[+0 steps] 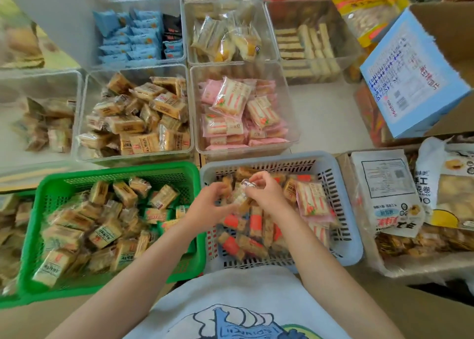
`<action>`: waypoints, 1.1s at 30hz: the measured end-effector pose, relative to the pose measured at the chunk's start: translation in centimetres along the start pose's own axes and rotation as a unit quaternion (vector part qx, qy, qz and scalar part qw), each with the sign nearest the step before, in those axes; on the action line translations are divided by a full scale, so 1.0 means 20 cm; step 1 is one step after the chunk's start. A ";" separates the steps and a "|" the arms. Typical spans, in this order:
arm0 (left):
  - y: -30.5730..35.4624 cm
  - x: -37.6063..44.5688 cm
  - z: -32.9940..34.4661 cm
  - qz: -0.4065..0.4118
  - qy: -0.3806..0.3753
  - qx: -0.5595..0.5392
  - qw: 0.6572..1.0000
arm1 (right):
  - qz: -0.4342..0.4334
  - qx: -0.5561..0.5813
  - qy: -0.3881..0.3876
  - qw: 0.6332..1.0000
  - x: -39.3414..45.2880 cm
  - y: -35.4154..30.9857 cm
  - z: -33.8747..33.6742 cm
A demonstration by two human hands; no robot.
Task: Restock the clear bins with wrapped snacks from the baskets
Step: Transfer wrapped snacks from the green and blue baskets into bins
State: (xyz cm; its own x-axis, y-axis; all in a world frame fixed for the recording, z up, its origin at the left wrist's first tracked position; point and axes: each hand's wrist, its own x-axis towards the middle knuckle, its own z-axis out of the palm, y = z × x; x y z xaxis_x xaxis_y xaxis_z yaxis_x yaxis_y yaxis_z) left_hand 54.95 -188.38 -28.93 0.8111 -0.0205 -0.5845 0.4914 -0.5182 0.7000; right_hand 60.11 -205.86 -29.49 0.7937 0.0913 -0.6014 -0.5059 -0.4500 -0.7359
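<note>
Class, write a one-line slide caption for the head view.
Both hands, left and right, hold a wrapped snack over the blue basket, beside the green basket.

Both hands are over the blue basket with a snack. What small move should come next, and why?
Probably lift the clear-wrapped snack out of the blue basket toward a clear bin. The left hand and right hand both pinch it already, and it is not yet binned. Its kind is too blurred to pick the bin.
</note>
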 end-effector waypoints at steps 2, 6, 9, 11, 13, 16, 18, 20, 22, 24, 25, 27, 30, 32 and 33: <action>0.00 -0.01 -0.06 0.030 0.033 0.007 0.999 | -0.037 0.001 -0.025 0.999 0.02 -0.16 0.08; -0.07 -0.01 -0.26 -0.002 0.164 -0.031 0.986 | -0.101 0.016 -0.046 0.994 0.10 -0.42 0.28; -0.16 0.00 -0.42 -0.036 0.226 -0.040 0.973 | -0.223 -0.161 0.031 0.961 0.24 -0.51 0.40; -0.18 0.01 -0.54 -0.034 0.268 -0.059 0.961 | -0.260 -0.279 0.027 0.924 0.35 -0.52 0.48; -0.16 0.05 -0.69 0.010 0.322 -0.065 0.944 | -0.224 -0.363 -0.027 0.904 0.41 -0.48 0.55; -0.11 0.18 -0.93 0.102 0.401 -0.008 0.911 | -0.212 -0.492 -0.038 0.844 0.44 -0.40 0.61; -0.10 0.30 -1.05 0.124 0.436 0.028 0.891 | -0.213 -0.502 -0.029 0.838 0.45 -0.39 0.61; -0.13 0.42 -1.13 0.111 0.428 0.079 0.894 | -0.211 -0.486 -0.035 0.847 0.46 -0.39 0.60; -0.19 0.52 -1.15 0.073 0.349 0.179 0.917 | -0.221 -0.491 -0.038 0.842 0.46 -0.39 0.60; -0.26 0.56 -1.12 0.025 0.267 0.300 0.915 | -0.227 -0.499 -0.041 0.835 0.46 -0.39 0.59; -0.29 0.57 -1.11 0.011 0.248 0.327 0.912 | -0.223 -0.499 -0.046 0.836 0.46 -0.40 0.58; -0.31 0.55 -1.08 0.012 0.252 0.310 0.917 | -0.218 -0.493 -0.054 0.841 0.45 -0.41 0.59; -0.28 0.45 -1.00 0.052 0.297 0.240 0.923 | -0.217 -0.488 -0.055 0.844 0.45 -0.43 0.60; -0.24 0.33 -0.89 0.110 0.311 0.189 0.925 | -0.213 -0.481 -0.058 0.848 0.43 -0.46 0.60; -0.23 0.27 -0.83 0.133 0.297 0.159 0.932 | -0.219 -0.474 -0.052 0.852 0.41 -0.46 0.60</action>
State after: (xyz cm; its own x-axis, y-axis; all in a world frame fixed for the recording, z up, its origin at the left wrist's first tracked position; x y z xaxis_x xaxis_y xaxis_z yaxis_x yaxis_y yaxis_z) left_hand 62.33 -171.94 -28.38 0.9697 0.2440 -0.0113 0.2059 -0.7915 0.5755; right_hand 67.32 -190.29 -31.38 0.7772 0.4902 -0.3945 0.3691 -0.8629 -0.3451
